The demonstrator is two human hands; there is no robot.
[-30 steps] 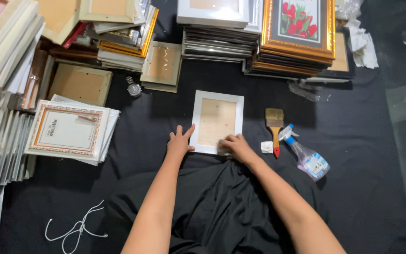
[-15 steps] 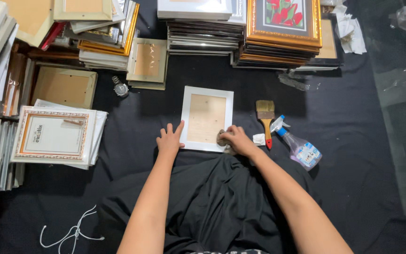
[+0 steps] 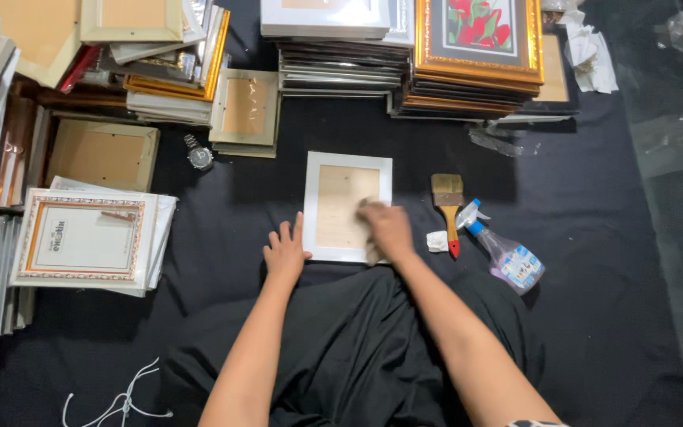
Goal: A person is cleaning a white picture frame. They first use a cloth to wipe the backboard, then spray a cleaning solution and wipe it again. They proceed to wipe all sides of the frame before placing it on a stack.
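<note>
Now the right hand [image 3: 387,229] has slid up from the lower right corner onto the white frame [image 3: 348,206], centre of picture, fingers curled over a small cloth [image 3: 373,251]: wiping looks underway. Left hand [image 3: 284,255] stays flat & open, bracing the frame's lower left edge.

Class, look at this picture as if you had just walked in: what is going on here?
A person sits on a black cloth among stacks of picture frames. Their left hand steadies the lower left corner of a white frame lying flat in front of them, while the right hand presses a small cloth onto its pane. To the right lie a paintbrush and a spray bottle; a wristwatch lies to the left.
</note>
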